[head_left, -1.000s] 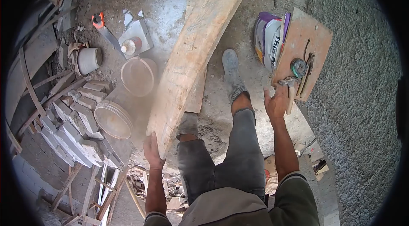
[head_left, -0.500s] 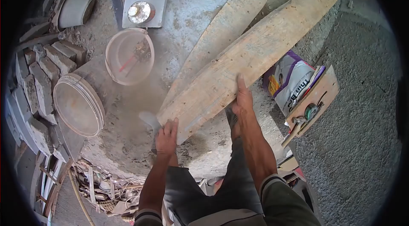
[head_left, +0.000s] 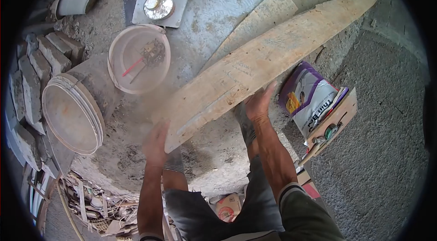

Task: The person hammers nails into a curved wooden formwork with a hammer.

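Observation:
A long, worn wooden board (head_left: 255, 61) with a tapered far end slants up and to the right in front of me. My left hand (head_left: 155, 143), blurred by motion, is against its near left end. At the lower long edge, my right hand (head_left: 259, 104) holds the board with the fingers partly hidden beneath it. A second, flatter wooden board (head_left: 255, 20) lies behind and partly under the first. Left of the held board stands a dusty bucket (head_left: 111, 57) with a red stick and debris inside.
A closed round tub (head_left: 70, 116) stands at left beside stacked bricks (head_left: 29, 88). A round tin (head_left: 159, 11) sits on a grey tile (head_left: 178, 2). To the right is a printed bag (head_left: 307, 91) with a small wooden panel (head_left: 337, 120). Scrap wood (head_left: 98, 207) lies below.
The held board has turned to a flatter slant. My left hand has shifted left and down from the board's top to its end. The right thumb has come off the top face.

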